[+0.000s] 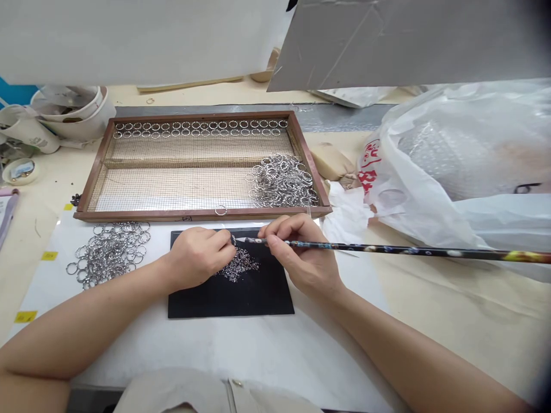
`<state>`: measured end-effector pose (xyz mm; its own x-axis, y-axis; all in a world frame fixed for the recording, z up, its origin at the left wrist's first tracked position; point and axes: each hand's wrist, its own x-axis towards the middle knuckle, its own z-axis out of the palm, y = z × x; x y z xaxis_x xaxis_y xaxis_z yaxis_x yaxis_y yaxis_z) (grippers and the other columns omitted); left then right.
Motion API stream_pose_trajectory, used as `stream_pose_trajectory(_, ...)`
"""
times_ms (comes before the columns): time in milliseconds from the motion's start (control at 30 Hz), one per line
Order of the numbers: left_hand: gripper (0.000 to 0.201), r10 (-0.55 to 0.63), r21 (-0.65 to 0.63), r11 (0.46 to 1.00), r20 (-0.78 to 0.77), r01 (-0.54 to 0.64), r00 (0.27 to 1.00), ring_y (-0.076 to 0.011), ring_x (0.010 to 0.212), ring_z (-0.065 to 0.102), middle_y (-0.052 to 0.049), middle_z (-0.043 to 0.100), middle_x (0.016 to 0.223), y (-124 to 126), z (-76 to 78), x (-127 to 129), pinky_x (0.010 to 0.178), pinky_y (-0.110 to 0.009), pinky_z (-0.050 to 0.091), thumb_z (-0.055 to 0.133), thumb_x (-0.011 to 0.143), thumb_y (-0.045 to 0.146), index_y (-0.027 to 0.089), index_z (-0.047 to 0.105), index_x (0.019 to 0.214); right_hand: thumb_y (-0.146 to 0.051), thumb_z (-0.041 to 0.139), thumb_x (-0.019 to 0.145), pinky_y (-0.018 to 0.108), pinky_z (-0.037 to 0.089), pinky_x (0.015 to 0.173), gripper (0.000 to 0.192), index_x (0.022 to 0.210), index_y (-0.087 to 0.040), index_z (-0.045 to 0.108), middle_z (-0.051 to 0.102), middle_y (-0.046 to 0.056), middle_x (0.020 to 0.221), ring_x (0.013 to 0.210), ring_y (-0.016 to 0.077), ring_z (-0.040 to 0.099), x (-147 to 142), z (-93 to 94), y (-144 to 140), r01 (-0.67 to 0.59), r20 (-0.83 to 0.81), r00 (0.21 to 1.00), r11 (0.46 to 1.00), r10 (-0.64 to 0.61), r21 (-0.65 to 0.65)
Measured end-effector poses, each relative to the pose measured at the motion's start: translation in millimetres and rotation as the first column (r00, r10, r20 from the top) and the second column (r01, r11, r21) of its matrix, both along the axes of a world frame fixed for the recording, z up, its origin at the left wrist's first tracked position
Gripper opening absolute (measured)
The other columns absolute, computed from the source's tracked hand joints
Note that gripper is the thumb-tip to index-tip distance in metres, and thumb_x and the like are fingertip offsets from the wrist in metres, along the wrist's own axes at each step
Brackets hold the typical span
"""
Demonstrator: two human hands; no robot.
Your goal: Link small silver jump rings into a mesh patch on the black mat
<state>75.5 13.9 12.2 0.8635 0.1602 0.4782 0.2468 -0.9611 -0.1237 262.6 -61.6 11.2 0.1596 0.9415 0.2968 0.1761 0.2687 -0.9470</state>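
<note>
My left hand (202, 255) is closed, its fingertips pinching what looks like a silvery ring (233, 240); only a small edge shows. In my right hand (305, 252) is a long, thin patterned stick (370, 248), held like a pen. Its pale pointed tip (245, 240) meets or nearly meets the ring edge; contact cannot be made out. Beneath both hands lies a black pad (258, 298), bearing a heap of tiny glittering bits (236, 267). A pile of loose silvery rings (114, 252) lies left of the pad, partly behind my left forearm.
Behind the pad stands a brown wooden tray (202, 215) with a mesh bottom, holding rows of rings (198, 129) and a ring heap (282, 180). White tubs (77, 117) stand at far left. A plastic bag (456, 172) bulges at right. Grey panels (408, 40) hang overhead.
</note>
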Motion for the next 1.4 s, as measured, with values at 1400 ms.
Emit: stream_pose_trajectory(1400, 0.021, 0.025, 0.003, 1.000, 0.010, -0.025, 1.000, -0.0107, 0.052, 0.048, 0.000, 0.062, 0.069, 1.2, -6.1, -1.2, 0.045, -0.026, 0.034, 0.044, 0.087, 0.006, 0.015, 0.057, 0.073, -0.016, 0.054, 0.077, 0.030, 0.037, 0.058, 0.018, 0.066, -0.022, 0.042, 0.051, -0.002, 0.064, 0.066, 0.0148, 0.051, 4.7, -3.2, -1.0, 0.045, 0.131, 0.991, 0.964, -0.011, -0.263)
